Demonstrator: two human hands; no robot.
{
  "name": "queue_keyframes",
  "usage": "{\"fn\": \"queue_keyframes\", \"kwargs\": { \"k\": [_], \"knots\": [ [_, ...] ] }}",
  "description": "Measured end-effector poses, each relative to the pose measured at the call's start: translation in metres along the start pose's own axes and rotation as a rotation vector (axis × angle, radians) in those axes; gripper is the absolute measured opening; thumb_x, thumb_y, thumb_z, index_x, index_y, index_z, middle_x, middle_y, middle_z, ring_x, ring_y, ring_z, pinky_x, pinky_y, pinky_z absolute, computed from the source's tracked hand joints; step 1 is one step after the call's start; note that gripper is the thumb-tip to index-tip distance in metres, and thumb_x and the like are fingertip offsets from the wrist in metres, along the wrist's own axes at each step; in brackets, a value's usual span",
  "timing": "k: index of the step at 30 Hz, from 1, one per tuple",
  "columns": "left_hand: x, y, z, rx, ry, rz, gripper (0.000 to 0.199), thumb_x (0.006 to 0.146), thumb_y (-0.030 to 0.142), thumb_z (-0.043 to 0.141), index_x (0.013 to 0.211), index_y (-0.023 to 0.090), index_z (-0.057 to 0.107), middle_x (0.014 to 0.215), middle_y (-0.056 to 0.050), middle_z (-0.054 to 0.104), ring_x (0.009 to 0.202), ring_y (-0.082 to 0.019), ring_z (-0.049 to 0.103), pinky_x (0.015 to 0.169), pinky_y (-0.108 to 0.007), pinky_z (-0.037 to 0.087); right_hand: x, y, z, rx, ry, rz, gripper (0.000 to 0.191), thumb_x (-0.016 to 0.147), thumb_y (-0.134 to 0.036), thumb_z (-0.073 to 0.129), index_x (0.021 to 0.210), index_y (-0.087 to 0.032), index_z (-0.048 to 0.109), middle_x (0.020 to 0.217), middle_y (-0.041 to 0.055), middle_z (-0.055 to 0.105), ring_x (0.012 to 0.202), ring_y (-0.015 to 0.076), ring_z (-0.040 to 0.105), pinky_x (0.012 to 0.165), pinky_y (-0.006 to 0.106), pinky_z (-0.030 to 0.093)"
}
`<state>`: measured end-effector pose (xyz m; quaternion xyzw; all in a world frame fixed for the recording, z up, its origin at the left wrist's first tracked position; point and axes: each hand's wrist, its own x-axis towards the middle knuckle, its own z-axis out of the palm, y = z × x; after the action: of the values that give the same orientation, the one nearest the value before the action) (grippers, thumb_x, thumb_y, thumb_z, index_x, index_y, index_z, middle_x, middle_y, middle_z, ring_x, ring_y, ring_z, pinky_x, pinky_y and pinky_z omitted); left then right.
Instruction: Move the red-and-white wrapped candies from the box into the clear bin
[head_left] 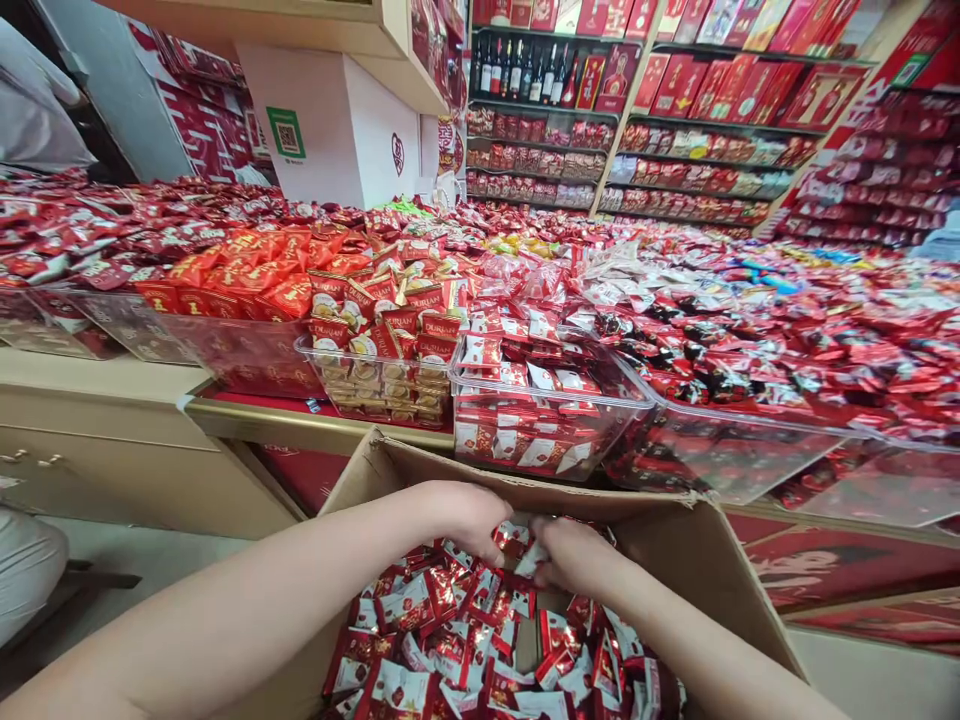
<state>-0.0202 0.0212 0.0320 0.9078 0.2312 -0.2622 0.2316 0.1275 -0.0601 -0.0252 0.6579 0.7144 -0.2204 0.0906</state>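
Both my arms reach down into an open cardboard box (660, 525) partly filled with loose red-and-white wrapped candies (409, 600). My left hand (474, 522) is near the box's far wall, its fingers curled down onto the candies. My right hand (576, 558) faces it, with fingers closed on a small red-and-white wrapped candy (531, 560). Between the hands, another red-and-white wrapper (511, 535) shows close to my left fingertips. Some fingertips are hidden by the hands themselves. A patch of bare cardboard (527, 645) shows among the candies.
Beyond the box, clear bins line a counter: durian snacks (386, 345), red-and-white packets (517, 400), orange-red packets (247, 275) and dark red sweets (720, 360). Shelves with wine bottles (525, 75) stand behind. A seated person's leg (26, 570) is at left.
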Motion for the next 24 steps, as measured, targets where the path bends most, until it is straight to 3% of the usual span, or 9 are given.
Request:
{"fn": "queue_keyframes", "kwargs": {
  "k": [3, 5, 8, 10, 13, 18, 24],
  "knots": [
    [-0.007, 0.005, -0.008, -0.115, -0.029, 0.1, 0.048, 0.064, 0.054, 0.057, 0.094, 0.017, 0.059, 0.086, -0.006, 0.064, 0.074, -0.023, 0.059, 0.061, -0.029, 0.044, -0.021, -0.011, -0.026, 0.117, 0.13, -0.065, 0.028, 0.067, -0.038, 0.064, 0.084, -0.019, 0.055, 0.079, 0.0024, 0.064, 0.072, 0.0176, 0.059, 0.057, 0.024, 0.04],
    [-0.012, 0.008, -0.013, -0.25, -0.072, 0.201, 0.039, 0.071, 0.054, 0.05, 0.086, 0.019, 0.058, 0.075, 0.0, 0.062, 0.065, -0.016, 0.058, 0.057, -0.023, 0.043, -0.036, -0.009, -0.04, 0.381, 0.176, -0.134, 0.024, 0.07, -0.036, 0.061, 0.083, -0.018, 0.053, 0.074, 0.0009, 0.062, 0.065, 0.014, 0.055, 0.053, 0.022, 0.038],
    [-0.018, 0.011, -0.019, -0.567, -0.101, 0.329, 0.028, 0.082, 0.042, 0.04, 0.08, 0.018, 0.053, 0.067, 0.004, 0.055, 0.055, -0.009, 0.053, 0.056, -0.019, 0.042, -0.053, 0.003, -0.051, 0.93, 0.105, -0.21, 0.025, 0.072, -0.038, 0.059, 0.084, -0.016, 0.052, 0.067, -0.0026, 0.057, 0.048, 0.0076, 0.046, 0.043, 0.019, 0.033],
    [-0.021, 0.011, -0.022, -0.686, -0.019, 0.378, 0.025, 0.083, 0.038, 0.041, 0.072, 0.017, 0.049, 0.06, 0.005, 0.048, 0.048, -0.006, 0.046, 0.053, -0.018, 0.039, -0.058, 0.011, -0.053, 1.11, 0.103, -0.203, 0.025, 0.075, -0.04, 0.056, 0.077, -0.016, 0.05, 0.054, -0.0071, 0.049, 0.037, 0.004, 0.038, 0.037, 0.018, 0.026],
    [-0.023, 0.01, -0.024, -0.694, 0.098, 0.417, 0.024, 0.081, 0.036, 0.046, 0.067, 0.016, 0.048, 0.056, 0.006, 0.04, 0.048, -0.005, 0.038, 0.049, -0.017, 0.032, -0.058, 0.017, -0.053, 1.195, 0.179, -0.203, 0.028, 0.079, -0.04, 0.053, 0.065, -0.016, 0.046, 0.041, -0.0096, 0.041, 0.033, 0.0032, 0.036, 0.038, 0.017, 0.023],
    [-0.021, 0.009, -0.021, -0.927, -0.036, 0.411, 0.022, 0.079, 0.038, 0.051, 0.073, 0.017, 0.048, 0.063, 0.005, 0.046, 0.055, -0.007, 0.046, 0.054, -0.018, 0.036, -0.058, 0.012, -0.057, 1.271, 0.159, -0.164, 0.03, 0.078, -0.043, 0.053, 0.067, -0.016, 0.048, 0.042, -0.0062, 0.049, 0.037, 0.006, 0.043, 0.041, 0.019, 0.029],
    [-0.019, 0.011, -0.019, -1.023, -0.136, 0.463, 0.023, 0.077, 0.039, 0.054, 0.077, 0.017, 0.048, 0.067, 0.004, 0.049, 0.059, -0.009, 0.055, 0.057, -0.02, 0.04, -0.061, 0.013, -0.061, 1.287, 0.101, -0.148, 0.032, 0.077, -0.048, 0.052, 0.072, -0.016, 0.05, 0.048, -0.005, 0.051, 0.039, 0.0074, 0.049, 0.04, 0.018, 0.034]
  ]
}}
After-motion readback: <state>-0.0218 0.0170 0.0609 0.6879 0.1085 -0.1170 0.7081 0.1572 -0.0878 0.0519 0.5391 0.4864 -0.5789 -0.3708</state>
